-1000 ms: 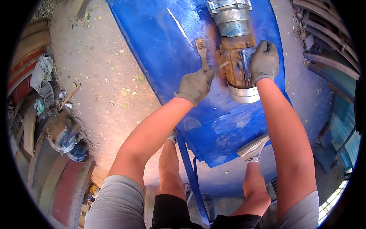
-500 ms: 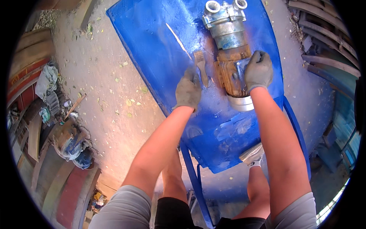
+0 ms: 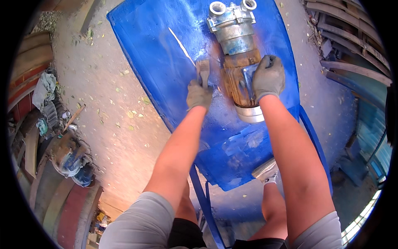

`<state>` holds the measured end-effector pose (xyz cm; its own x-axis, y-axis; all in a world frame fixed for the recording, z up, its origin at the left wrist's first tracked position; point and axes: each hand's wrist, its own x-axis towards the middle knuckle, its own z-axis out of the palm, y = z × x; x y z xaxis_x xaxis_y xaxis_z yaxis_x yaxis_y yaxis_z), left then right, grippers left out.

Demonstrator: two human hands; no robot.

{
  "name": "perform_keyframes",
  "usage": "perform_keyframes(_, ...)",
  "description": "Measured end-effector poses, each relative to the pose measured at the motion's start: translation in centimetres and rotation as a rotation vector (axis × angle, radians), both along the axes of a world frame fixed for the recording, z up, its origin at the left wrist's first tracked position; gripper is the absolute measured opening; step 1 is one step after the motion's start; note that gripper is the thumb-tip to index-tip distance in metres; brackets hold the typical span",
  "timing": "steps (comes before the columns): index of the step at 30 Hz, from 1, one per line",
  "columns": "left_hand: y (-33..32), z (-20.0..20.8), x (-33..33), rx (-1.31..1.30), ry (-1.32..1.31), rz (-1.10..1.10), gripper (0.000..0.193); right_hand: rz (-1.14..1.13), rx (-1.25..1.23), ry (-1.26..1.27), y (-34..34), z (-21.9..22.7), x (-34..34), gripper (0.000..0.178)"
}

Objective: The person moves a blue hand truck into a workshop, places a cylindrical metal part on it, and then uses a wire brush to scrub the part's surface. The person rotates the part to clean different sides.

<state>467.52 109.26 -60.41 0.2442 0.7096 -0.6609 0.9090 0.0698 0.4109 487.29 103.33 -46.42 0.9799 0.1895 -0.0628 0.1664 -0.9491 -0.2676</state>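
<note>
An electric motor with a pump head (image 3: 235,35) lies on a blue metal table (image 3: 145,45). Its silvery end has two round ports, its finned middle (image 3: 237,85) is rusty brown, and a bright silver cap closes the near end. My left hand (image 3: 199,94), in a grey-brown work glove, is wrapped round the handle of a flat brush (image 3: 203,66), left of the motor. My right hand (image 3: 268,76), gloved alike, is closed against the motor's right side by a small box; whether its fingers grip part of the motor or something small is hidden.
A thin pale strip (image 3: 181,45) crosses the table beyond the brush. Below the near edge is my shoe (image 3: 265,169). Wooden boards (image 3: 70,216) and rubbish lie to the left, with more planks (image 3: 352,70) on the right. Leaves dot the ground.
My left hand has taken hold of the brush, which lay on the table, and turned its head slightly left. My right hand remains at the motor. The whole view has shifted a little.
</note>
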Motion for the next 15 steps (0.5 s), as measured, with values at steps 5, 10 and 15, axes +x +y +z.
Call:
perform_keyframes(5, 4.8, 6.6, -12.3, -0.284, 0.049, -0.328, 0.042, 0.008, 0.004, 0.019, 0.4, 0.3, -0.5, 0.042)
perform_keyframes(10, 2.1, 15.7, -35.1, -0.395, 0.181, -0.381, 0.036, 0.019, 0.030, 0.051, -0.4, 1.8, 0.3, 0.050)
perform_keyframes(15, -6.0, 32.1, -62.5, -0.457, 0.394, -0.255, 0.034, 0.166, -0.071, 0.311, -0.9, 1.8, 2.0, 0.077)
